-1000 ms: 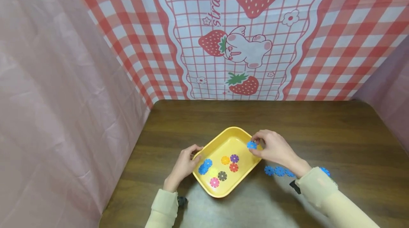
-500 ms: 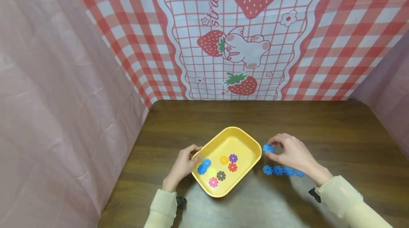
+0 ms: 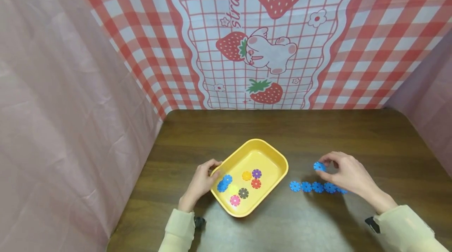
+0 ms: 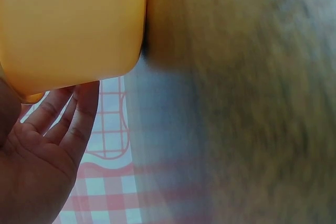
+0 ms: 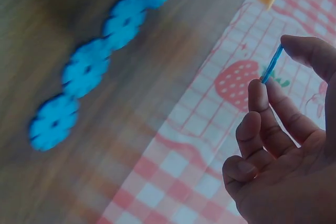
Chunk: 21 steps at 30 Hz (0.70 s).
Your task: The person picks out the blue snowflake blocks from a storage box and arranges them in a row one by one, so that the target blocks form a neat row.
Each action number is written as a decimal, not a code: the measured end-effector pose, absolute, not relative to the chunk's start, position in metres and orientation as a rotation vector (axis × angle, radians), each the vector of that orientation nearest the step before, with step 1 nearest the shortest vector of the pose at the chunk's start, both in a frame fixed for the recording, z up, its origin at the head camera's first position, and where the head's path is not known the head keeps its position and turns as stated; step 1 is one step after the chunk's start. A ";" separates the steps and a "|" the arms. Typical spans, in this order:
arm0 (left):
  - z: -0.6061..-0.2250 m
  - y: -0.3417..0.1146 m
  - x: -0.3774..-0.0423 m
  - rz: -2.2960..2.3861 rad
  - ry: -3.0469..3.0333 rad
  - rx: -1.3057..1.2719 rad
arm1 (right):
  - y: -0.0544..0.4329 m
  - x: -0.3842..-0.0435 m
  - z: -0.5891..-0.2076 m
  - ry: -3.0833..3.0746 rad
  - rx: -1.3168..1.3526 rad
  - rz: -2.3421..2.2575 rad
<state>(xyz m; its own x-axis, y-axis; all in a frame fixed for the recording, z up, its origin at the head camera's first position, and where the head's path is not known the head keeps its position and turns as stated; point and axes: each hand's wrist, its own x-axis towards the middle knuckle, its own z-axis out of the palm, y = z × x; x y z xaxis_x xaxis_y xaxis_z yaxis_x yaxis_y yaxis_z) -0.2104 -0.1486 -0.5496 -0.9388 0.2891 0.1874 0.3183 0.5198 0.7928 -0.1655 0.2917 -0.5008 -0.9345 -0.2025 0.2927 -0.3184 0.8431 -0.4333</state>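
My right hand (image 3: 347, 173) pinches a blue notched plastic disc (image 3: 319, 166) between thumb and fingertips, above the table. In the right wrist view that disc (image 5: 272, 64) shows edge-on. Below it lies a row of several blue notched discs (image 3: 306, 187), end to end; my hand partly covers its right end. The left hand (image 3: 201, 181) grips the left corner of a yellow tray (image 3: 279, 157), thumb at the rim and fingers outside. Inside the tray are blue discs (image 3: 223, 185) plus single orange, purple, red (image 3: 256, 183), dark, yellow and pink (image 3: 234, 200) ones.
The brown wooden table (image 3: 197, 126) carries the tray and the row. Behind it hangs a red and white checked strawberry cloth (image 3: 261, 67). Pale pink curtain (image 3: 70, 106) closes off the left side, with another at the right.
My right hand has carried the blue disc from over the tray's right corner to the right, above the row. The left hand and tray stay nearly where they were.
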 end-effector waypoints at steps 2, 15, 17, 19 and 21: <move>-0.550 -0.148 -0.211 -1.427 -2.711 -0.540 | 0.300 -0.163 -0.504 -2.783 0.393 0.704; -0.550 -0.148 -0.211 -1.426 -2.712 -0.536 | 0.350 -0.148 -0.520 -2.828 0.255 0.680; -0.550 -0.148 -0.211 -1.432 -2.717 -0.532 | 0.356 -0.145 -0.523 -2.837 0.235 0.680; -0.550 -0.148 -0.211 -1.431 -2.720 -0.531 | 0.362 -0.141 -0.527 -2.838 0.227 0.682; -0.550 -0.147 -0.211 -1.426 -2.725 -0.531 | 0.369 -0.138 -0.531 -2.824 0.222 0.689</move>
<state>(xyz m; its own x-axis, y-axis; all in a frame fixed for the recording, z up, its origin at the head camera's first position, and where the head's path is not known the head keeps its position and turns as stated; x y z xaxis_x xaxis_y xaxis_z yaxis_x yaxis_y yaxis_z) -0.2107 -0.1474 -0.5498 -0.9420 0.2875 0.1732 0.3062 0.5248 0.7942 -0.1382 0.3690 -0.5312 -0.9631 -0.0930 0.2524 -0.1988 0.8782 -0.4351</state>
